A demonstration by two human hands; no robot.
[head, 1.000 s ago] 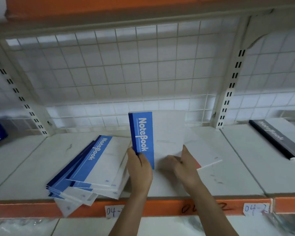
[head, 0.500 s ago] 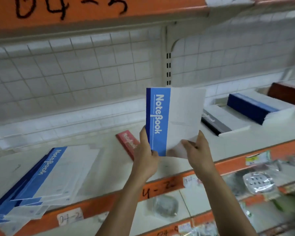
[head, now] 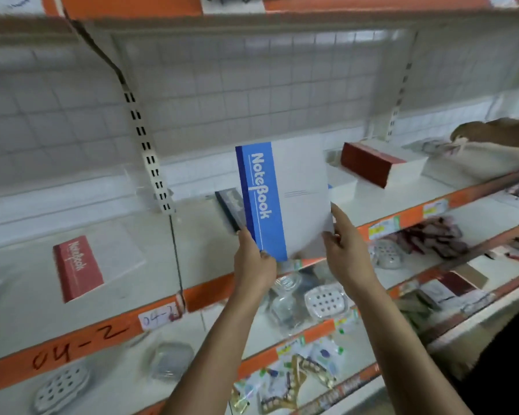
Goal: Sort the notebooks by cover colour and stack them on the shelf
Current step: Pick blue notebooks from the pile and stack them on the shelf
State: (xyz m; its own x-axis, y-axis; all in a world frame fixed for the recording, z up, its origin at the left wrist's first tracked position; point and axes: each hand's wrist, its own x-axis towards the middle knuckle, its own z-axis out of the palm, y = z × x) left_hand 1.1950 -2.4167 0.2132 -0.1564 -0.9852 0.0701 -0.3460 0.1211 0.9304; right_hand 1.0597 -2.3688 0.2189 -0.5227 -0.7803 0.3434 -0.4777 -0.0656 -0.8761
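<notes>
A person's two bare hands hold one blue notebook [head: 282,199] upright in the air in front of a white shelf [head: 27,295], its cover facing the viewer; the cover has a blue band on its spine side with the word "NoteBook" printed up it in white, and the rest is pale grey. The left hand [head: 253,262] grips the lower spine corner, thumb on the blue band and fingers curled behind. The right hand [head: 346,253] pinches the lower outer corner, thumb lying up the edge. Both forearms reach up from below. Just behind the notebook, above the left hand, a dark notebook [head: 229,208] lies flat on the shelf, partly hidden. Well to the left of the left hand a red notebook [head: 78,268] lies flat on the same shelf, alone. Beyond the right hand, farther along the shelf, sits a thick red stack [head: 372,166] of notebooks, spines facing out. At the far right another person's hand [head: 492,133] rests on a blurred pale pile. Below both hands runs the shelf's orange front edge [head: 78,345], marked "04-2" by hand. Under it, a lower shelf holds clear soap dishes [head: 325,301] and small packaged goods, too blurred to name
</notes>
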